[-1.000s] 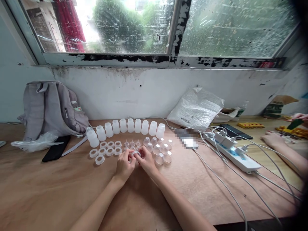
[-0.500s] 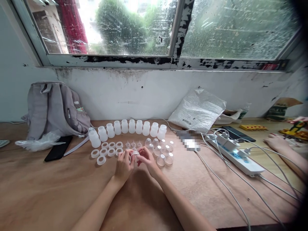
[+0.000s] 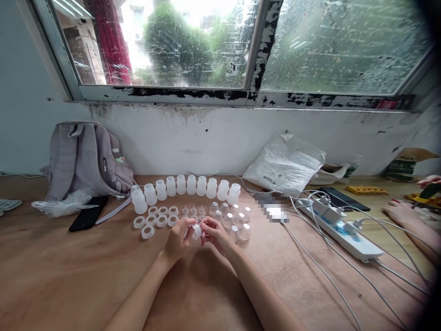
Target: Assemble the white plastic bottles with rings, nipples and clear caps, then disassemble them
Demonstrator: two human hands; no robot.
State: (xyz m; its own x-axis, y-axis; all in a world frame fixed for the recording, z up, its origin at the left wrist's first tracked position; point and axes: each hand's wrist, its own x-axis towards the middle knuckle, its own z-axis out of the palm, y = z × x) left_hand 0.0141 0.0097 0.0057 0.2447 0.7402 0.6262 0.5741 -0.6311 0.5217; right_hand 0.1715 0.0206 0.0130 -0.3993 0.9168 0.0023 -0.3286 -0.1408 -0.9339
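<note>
My left hand [image 3: 178, 240] and my right hand [image 3: 215, 235] meet over the wooden table [image 3: 69, 276], both pinched on one small white plastic ring [image 3: 196, 231] tilted between their fingertips. Just beyond the hands lie loose white rings [image 3: 156, 218], small clear nipple-shaped pieces [image 3: 193, 211] and clear domed caps [image 3: 234, 218]. Behind those stands a curved row of several small white bottles [image 3: 188, 186].
A grey backpack [image 3: 87, 158], a crumpled clear bag [image 3: 64, 203] and a black phone [image 3: 87, 218] sit at the left. A white plastic bag [image 3: 285, 163], power strip [image 3: 341, 230] and cables lie right. Another person's hand [image 3: 404, 212] rests at the far right.
The ring has been lifted slightly and tilted between my fingers. The view has shifted a little, so everything sits lower and further right in the frame.
</note>
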